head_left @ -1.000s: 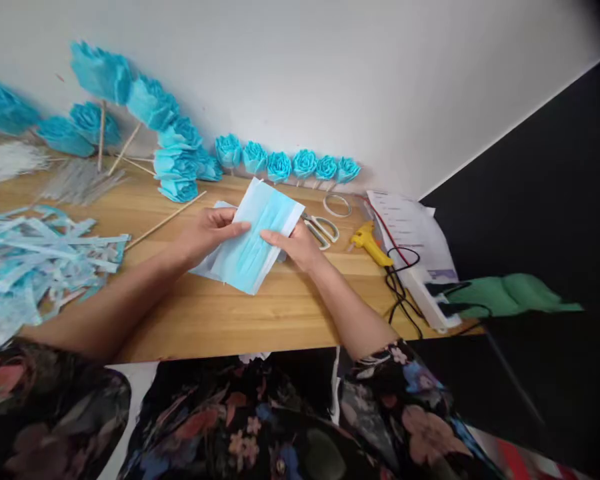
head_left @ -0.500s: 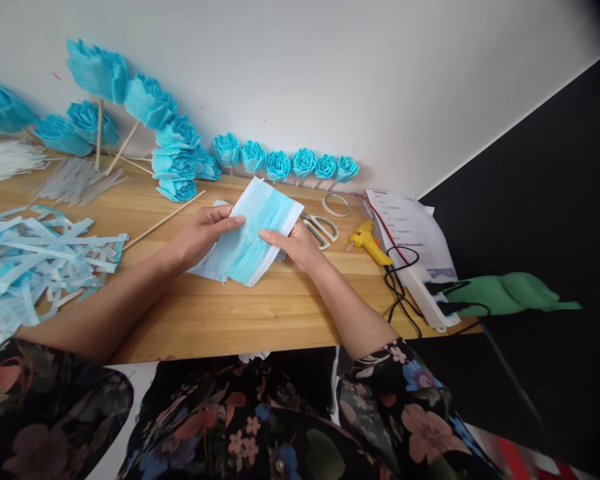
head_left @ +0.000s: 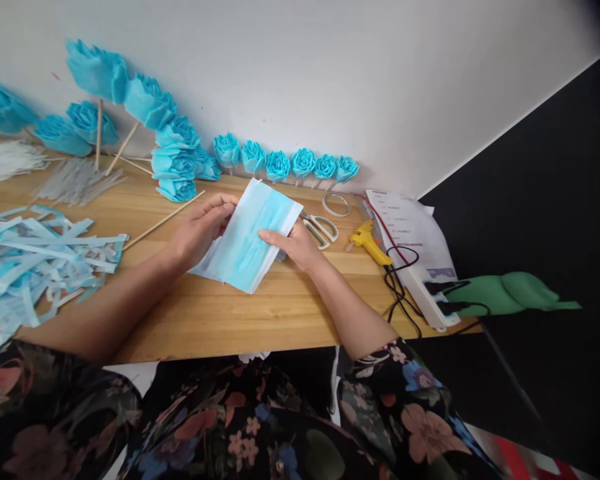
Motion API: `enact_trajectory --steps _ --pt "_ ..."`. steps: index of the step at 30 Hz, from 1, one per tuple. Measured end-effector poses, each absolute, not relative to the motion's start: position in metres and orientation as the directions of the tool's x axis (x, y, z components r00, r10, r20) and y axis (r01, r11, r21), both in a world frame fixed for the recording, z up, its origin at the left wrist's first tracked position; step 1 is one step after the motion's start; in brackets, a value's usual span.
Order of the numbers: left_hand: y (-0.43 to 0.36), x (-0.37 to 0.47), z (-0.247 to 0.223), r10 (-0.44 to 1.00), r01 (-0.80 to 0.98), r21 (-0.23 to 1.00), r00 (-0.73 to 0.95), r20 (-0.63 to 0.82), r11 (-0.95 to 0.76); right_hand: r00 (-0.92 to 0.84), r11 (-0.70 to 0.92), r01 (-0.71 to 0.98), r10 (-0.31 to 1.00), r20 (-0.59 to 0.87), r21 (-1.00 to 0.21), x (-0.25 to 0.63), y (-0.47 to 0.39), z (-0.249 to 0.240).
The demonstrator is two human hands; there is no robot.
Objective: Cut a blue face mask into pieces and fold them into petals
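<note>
A pale blue pleated face-mask sheet [head_left: 253, 233] is tilted above the wooden table, white strips along its edges. My right hand [head_left: 300, 243] grips its right edge, thumb on the front face and fingers hidden behind. At the sheet's upper left edge, my left hand [head_left: 203, 230] has curled fingers with the thumb close to them. Whatever lies between them is hidden. Another light blue layer [head_left: 205, 268] shows below the left hand, behind the front sheet. Just right of my right hand lie scissors [head_left: 325, 230] with pale handles.
Several blue fabric flowers [head_left: 279, 165] line the wall. Cut strips [head_left: 35, 267] are heaped at left, near grey wires [head_left: 77, 181] and a wooden stick [head_left: 165, 220]. Rightward lie a tape roll [head_left: 337, 204], a yellow glue gun [head_left: 370, 241], cables and a power strip [head_left: 425, 297].
My left thumb has come off the front of the sheet, and that hand has shifted slightly left to its edge. The sheet's lower edge hangs a little lower. My right hand stays put.
</note>
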State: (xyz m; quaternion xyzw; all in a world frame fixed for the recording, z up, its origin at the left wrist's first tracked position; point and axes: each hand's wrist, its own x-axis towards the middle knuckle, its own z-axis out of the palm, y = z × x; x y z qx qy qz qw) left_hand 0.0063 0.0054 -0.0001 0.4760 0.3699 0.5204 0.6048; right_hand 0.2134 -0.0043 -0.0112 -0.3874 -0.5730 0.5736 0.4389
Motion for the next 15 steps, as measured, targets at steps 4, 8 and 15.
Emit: enact_trajectory --steps 4,8,15 --pt "0.0106 0.0048 0.0016 0.985 -0.371 0.928 0.146 0.087 -0.027 -0.318 0.060 -0.064 0.945 0.077 -0.996 0.2143 -0.0033 -0.0128" --pt "0.0136 0.0030 -0.0002 0.988 -0.386 0.922 0.147 0.035 0.025 -0.304 0.055 -0.023 0.951 0.059 -0.998 0.2153 -0.0025 -0.0132" --pt "0.0094 0.0044 0.0044 0.984 -0.355 0.933 0.178 -0.002 0.066 -0.299 0.051 -0.046 0.952 0.063 -0.998 0.2153 -0.0031 -0.0137"
